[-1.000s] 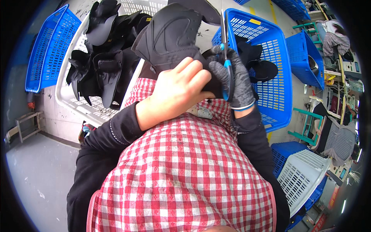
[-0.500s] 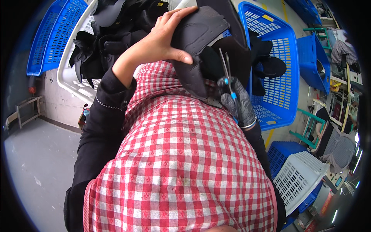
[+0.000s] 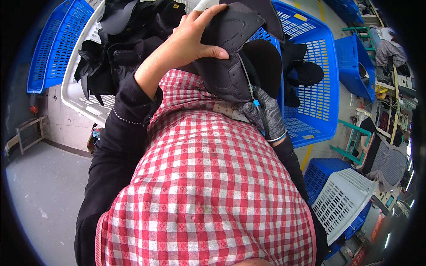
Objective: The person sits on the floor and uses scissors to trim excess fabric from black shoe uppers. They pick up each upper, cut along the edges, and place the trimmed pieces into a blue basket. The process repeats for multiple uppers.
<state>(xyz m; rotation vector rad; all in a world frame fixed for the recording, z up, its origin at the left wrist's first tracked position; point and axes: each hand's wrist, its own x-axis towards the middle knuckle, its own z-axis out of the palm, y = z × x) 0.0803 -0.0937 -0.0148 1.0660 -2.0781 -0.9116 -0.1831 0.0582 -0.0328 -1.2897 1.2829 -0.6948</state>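
My bare left hand [image 3: 184, 43] grips a black moulded, padded piece [image 3: 222, 77] with stitched outlines, thumb on its face and fingers over its upper edge. The piece is tilted up in front of the checked apron. My right hand [image 3: 267, 114], in a grey glove, is closed on a pair of slim scissors [image 3: 256, 104] with light-blue marks on the handles. Their blades lie along the right edge of the piece and look nearly together. Part of the handles is hidden by the gloved fingers. Another rounded black part [image 3: 264, 62] shows just behind the blades.
A white basket [image 3: 71, 84] heaped with black pieces [image 3: 128, 48] stands at the far left. On the right is a blue basket [image 3: 326, 111] with more black parts [image 3: 306, 73]. Stacked blue crates [image 3: 49, 57] stand far left; a white crate [image 3: 341, 201] sits lower right.
The scissors have moved left from beside the piece onto its edge, and their spread blades have come together. The black piece has turned slightly in my left hand, which still holds it.
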